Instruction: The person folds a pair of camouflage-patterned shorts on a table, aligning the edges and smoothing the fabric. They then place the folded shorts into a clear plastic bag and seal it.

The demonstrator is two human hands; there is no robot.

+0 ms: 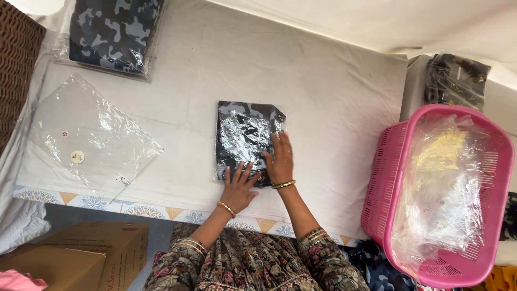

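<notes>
A folded grey camouflage garment in a clear plastic bag (243, 134) lies flat on a white cloth-covered surface (334, 91). My left hand (237, 189) presses flat on the bag's near edge, fingers spread. My right hand (279, 159) lies flat on the bag's lower right corner, fingers together and pointing away from me. Both wrists wear gold bangles, and neither hand grips anything.
An empty clear plastic bag (86, 134) lies at the left. Another bagged camouflage garment (113, 32) sits at the far left. A pink plastic basket (379, 188) holding clear bags stands at the right. Cardboard boxes (97, 250) sit at the lower left, and a wicker item (16, 59) is at the left edge.
</notes>
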